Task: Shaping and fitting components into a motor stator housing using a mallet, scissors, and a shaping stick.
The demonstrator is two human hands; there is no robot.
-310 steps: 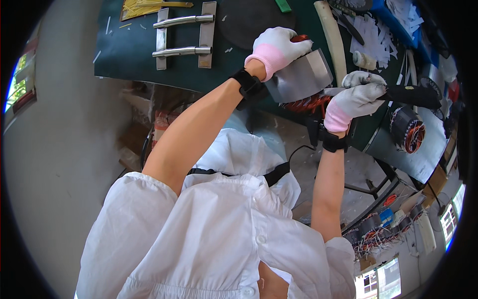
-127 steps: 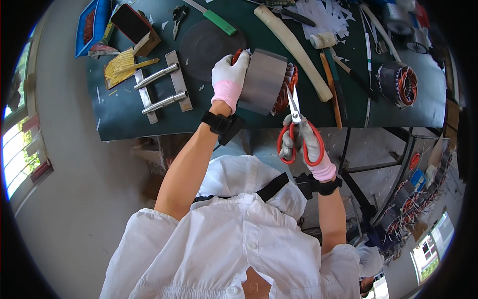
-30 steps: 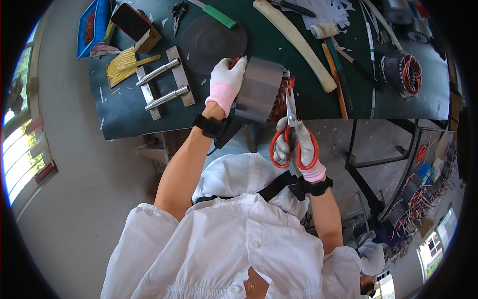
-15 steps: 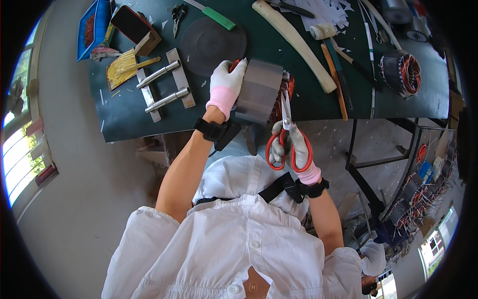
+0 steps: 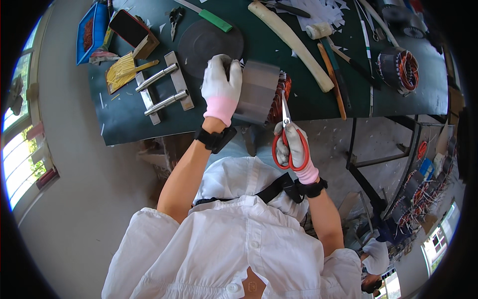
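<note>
A motor stator [image 5: 257, 92] with a grey laminated cylinder lies on its side near the table's front edge, red-brown copper windings at its right end. My left hand [image 5: 221, 82], in a white glove with a pink cuff, curls its fingers round the stator's left end; the fingertips are partly hidden. My right hand [image 5: 297, 149], also gloved, has its fingers through the handles of red-handled scissors [image 5: 286, 117]. The blades are together and point away from me, their tips beside the right-hand windings.
Behind my left hand lies a round dark disc [image 5: 209, 45]. Left of it are a metal frame with two bars [image 5: 164, 89], yellow strips [image 5: 122, 70] and a phone [image 5: 132, 26]. A pale curved stick [image 5: 294, 47], a mallet [image 5: 320, 31] and another stator [image 5: 398, 70] lie to the right.
My left hand has shifted slightly left and turned over the stator's end. The scissors have closed, their handles drawing together, and the blades have come away a little from the windings.
</note>
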